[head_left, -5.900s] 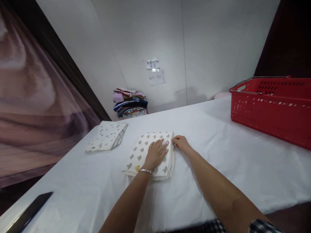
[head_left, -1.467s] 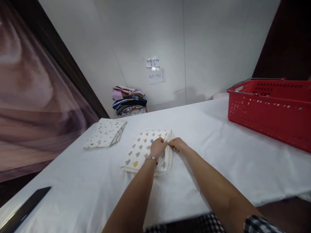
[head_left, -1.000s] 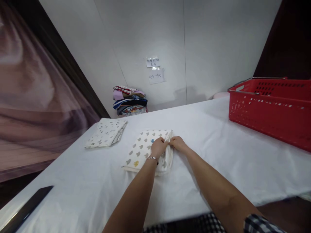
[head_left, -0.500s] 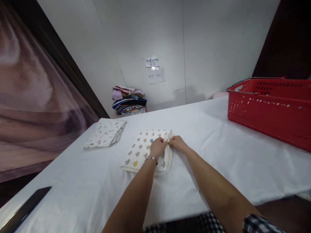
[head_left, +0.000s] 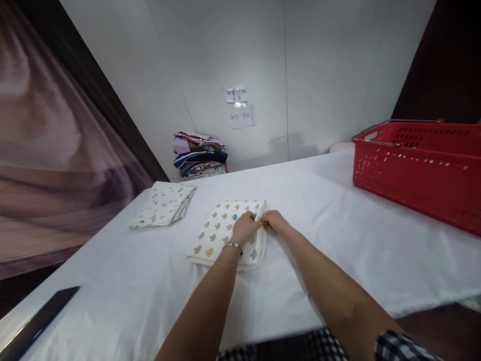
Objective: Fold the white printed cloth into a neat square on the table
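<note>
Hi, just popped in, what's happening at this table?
A person is handling a folded mushroom-print cloth that lies on the white-covered table. The left hand and right hand meet at its right edge, fingers pinching the layers there. A second folded cloth lies off to the left, a red basket stands on the right, and a stack of fabrics sits by the wall.

1. Round our left wrist [head_left: 237,241] we see a slim, silver-coloured bracelet [head_left: 233,245], darker towards one side
2. On our right arm [head_left: 334,283] we wear a black-and-white gingham sleeve [head_left: 400,347], its edge near the elbow
3. Low at our front we make out more gingham fabric [head_left: 326,343] beside a plain dark patch [head_left: 280,350]
</note>
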### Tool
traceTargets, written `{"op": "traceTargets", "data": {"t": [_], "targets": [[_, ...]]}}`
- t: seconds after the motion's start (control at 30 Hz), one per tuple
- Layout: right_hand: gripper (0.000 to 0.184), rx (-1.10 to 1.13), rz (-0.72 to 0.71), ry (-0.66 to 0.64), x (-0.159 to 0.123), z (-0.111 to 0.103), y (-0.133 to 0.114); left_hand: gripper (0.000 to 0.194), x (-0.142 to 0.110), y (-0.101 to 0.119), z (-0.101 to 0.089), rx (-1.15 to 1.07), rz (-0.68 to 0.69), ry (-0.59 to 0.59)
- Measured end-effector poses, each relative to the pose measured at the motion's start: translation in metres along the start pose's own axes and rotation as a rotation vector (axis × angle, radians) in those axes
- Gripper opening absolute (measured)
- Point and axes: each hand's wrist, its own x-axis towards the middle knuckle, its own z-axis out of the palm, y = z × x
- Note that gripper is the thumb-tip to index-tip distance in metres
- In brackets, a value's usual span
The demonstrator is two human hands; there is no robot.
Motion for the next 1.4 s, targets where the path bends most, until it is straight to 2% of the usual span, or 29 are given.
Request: {"op": "traceTargets", "data": {"t": [0.23, 0.37, 0.5, 0.73, 0.93, 1.23, 1.4], "targets": [[0.010, 0.034, -0.030, -0.009, 0.001, 0.001, 0.000, 0.020, -0.002, 0.004, 0.003, 0.104, 0.018, 0.033], [0.013, 0.006, -0.060, 0.021, 0.008, -0.008, 0.005, 0.014, -0.001, 0.003, 0.002, 0.062, -0.007, 0.034], [0.017, -0.066, -0.042, 0.050, 0.012, -0.015, 0.012, 0.016, 0.001, 0.001, -0.002, 0.001, -0.052, 0.018], [0.025, -0.135, -0.023, 0.004, 0.006, -0.006, 0.012, 0.019, 0.003, 0.000, -0.003, -0.018, -0.059, 0.007], [0.022, -0.051, 0.003, -0.003, 0.005, 0.001, 0.010, 0.018, 0.001, 0.002, -0.003, -0.016, -0.060, 0.016], [0.019, 0.133, 0.108, -0.049, 0.001, -0.002, 0.002, 0.017, -0.001, 0.000, 0.002, -0.010, -0.048, 0.049], [0.019, 0.189, 0.119, -0.077, 0.002, -0.004, 0.004, 0.015, -0.005, 0.003, 0.003, 0.043, 0.013, 0.092]]}}
